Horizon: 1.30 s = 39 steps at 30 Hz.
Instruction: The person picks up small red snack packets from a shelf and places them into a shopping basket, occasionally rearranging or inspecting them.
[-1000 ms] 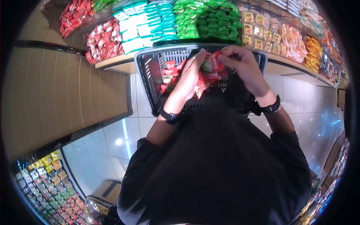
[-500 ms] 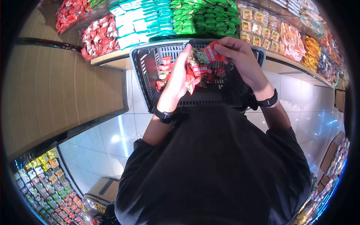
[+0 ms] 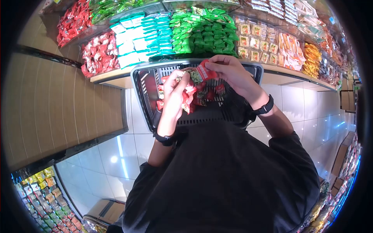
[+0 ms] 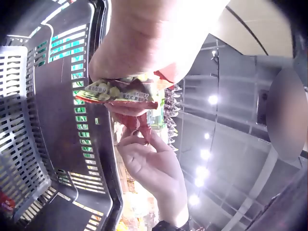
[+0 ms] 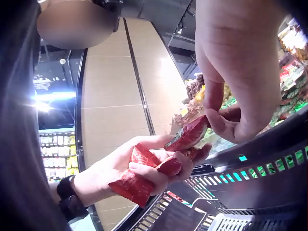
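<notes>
Over a dark shopping basket [image 3: 146, 93], my left hand [image 3: 173, 93] grips several small red snack packets. Two of these red packets [image 5: 134, 186] poke out between its curled fingers in the right wrist view. My right hand [image 3: 235, 77] pinches the red end of one packet [image 3: 200, 73] between thumb and fingers. The green, nut-patterned end of that packet meets the left thumb and fingertips. A packet with printed lettering [image 4: 120, 91] shows edge-on beneath the left hand in the left wrist view. More red packets [image 3: 221, 90] lie lower in the basket, partly hidden by the hands.
Shelves behind the basket hold green packets [image 3: 204, 37], teal packets [image 3: 158, 35] and red packets [image 3: 100, 54]. Orange packets [image 3: 312, 58] are farther right. A wood-toned panel [image 3: 66, 108] stands at left, above a tiled floor [image 3: 108, 155].
The left fingers, straighter before, now curl round the packets. The right hand's packet has come against the left fingertips. The head view has shifted, so basket and shelves sit lower.
</notes>
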{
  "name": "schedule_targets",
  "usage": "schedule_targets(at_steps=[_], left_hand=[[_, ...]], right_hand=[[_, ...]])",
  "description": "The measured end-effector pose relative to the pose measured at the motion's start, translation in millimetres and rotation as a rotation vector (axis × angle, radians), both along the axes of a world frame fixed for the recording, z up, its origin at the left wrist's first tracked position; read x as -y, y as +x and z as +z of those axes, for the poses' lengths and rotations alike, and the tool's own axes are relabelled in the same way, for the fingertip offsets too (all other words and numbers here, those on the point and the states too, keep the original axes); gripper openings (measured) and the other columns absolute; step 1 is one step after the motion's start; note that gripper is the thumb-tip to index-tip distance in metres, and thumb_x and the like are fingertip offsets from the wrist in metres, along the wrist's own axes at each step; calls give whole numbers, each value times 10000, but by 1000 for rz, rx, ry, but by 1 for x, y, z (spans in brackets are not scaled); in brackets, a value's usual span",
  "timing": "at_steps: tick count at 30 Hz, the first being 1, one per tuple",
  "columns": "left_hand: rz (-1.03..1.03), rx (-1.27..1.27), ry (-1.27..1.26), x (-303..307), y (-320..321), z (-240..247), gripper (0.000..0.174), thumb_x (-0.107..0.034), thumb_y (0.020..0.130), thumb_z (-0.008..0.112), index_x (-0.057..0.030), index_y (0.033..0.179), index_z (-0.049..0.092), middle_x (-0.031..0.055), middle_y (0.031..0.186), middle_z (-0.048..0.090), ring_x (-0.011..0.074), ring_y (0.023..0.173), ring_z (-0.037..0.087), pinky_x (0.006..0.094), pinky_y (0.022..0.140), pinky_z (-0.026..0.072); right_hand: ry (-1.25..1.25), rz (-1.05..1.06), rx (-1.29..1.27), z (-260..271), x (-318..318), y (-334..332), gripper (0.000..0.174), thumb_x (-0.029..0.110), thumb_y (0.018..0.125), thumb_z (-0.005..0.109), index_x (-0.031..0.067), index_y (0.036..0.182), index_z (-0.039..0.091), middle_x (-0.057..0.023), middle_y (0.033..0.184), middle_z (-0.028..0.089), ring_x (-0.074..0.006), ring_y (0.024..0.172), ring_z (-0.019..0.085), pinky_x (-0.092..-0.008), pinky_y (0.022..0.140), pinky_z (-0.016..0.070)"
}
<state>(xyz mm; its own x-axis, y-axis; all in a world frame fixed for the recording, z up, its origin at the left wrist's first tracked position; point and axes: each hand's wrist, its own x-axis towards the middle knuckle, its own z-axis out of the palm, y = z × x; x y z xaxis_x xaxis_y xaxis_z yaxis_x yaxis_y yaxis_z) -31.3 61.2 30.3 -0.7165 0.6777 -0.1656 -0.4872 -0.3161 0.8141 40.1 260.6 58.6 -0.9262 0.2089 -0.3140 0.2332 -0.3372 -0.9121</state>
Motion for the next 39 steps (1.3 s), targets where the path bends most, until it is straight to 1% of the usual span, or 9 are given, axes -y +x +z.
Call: schedule_targets(at_steps=[8, 12, 16, 18, 20, 24, 28, 35, 39], left_hand=[[-43, -180, -67, 8, -9, -13, 178, -142, 1075, 503, -49, 933, 556, 50, 755, 636, 58, 505, 534, 197, 381, 382], [-120, -236, -109, 12, -8, -17, 275, -52, 1025, 562, 8, 1291, 590, 70, 803, 674, 59, 528, 548, 195, 396, 387], [-121, -104, 14, 19, -9, -20, 143, -128, 1054, 530, -7, 1087, 597, 111, 895, 693, 62, 595, 578, 191, 400, 409], [-19, 43, 52, 23, -15, -23, 177, -129, 1046, 510, 1, 1104, 614, 129, 981, 696, 77, 595, 594, 184, 390, 402], [103, 187, 159, 34, -27, -39, 213, -208, 1045, 518, -10, 1043, 597, 151, 1106, 685, 128, 684, 639, 193, 390, 420], [267, 400, 281, 49, -38, -45, 199, -221, 1018, 536, -33, 1021, 600, 175, 1225, 676, 209, 818, 698, 207, 408, 436], [292, 469, 276, 51, -35, -39, 180, -207, 992, 563, -34, 1014, 608, 176, 1209, 696, 219, 827, 704, 206, 413, 430], [253, 487, 336, 51, -28, -38, 155, -178, 959, 591, -40, 1019, 625, 199, 1226, 687, 208, 834, 711, 216, 415, 442], [252, 416, 304, 54, -27, -33, 154, -200, 976, 567, -57, 1027, 593, 176, 1244, 676, 220, 839, 707, 222, 416, 453]], right_hand=[[148, 57, 3, 6, -6, -17, 137, 156, 943, 733, 23, 975, 738, 3, 828, 685, -56, 717, 595, -227, 642, 452], [289, 143, 17, 13, -7, -22, 172, 187, 947, 729, 17, 973, 739, -5, 824, 681, -62, 714, 588, -243, 626, 463], [487, 246, -1, 43, -19, -31, 168, 172, 957, 708, 6, 962, 730, -8, 830, 686, -75, 717, 600, -251, 621, 479], [549, 221, -293, 49, -58, -51, 120, 139, 961, 683, 28, 954, 727, -18, 850, 700, -92, 747, 626, -262, 645, 514], [1028, 37, -432, 90, -94, -83, 104, 45, 992, 575, 34, 992, 679, -34, 869, 691, -109, 737, 625, -283, 666, 523], [1562, 2, -534, 135, -197, -147, 113, 71, 972, 624, 33, 1040, 542, -136, 830, 616, -260, 747, 591, -391, 706, 474], [1572, 150, -437, 103, -262, -196, 143, 86, 946, 650, 29, 1025, 545, -161, 874, 653, -317, 832, 641, -417, 756, 500], [1669, 184, -200, 76, -236, -196, 117, 52, 919, 671, 16, 989, 585, -153, 886, 674, -282, 846, 666, -404, 777, 514], [1688, 148, -376, 59, -245, -198, 138, 34, 909, 669, 6, 1030, 608, -158, 922, 691, -304, 895, 694, -406, 807, 533]])
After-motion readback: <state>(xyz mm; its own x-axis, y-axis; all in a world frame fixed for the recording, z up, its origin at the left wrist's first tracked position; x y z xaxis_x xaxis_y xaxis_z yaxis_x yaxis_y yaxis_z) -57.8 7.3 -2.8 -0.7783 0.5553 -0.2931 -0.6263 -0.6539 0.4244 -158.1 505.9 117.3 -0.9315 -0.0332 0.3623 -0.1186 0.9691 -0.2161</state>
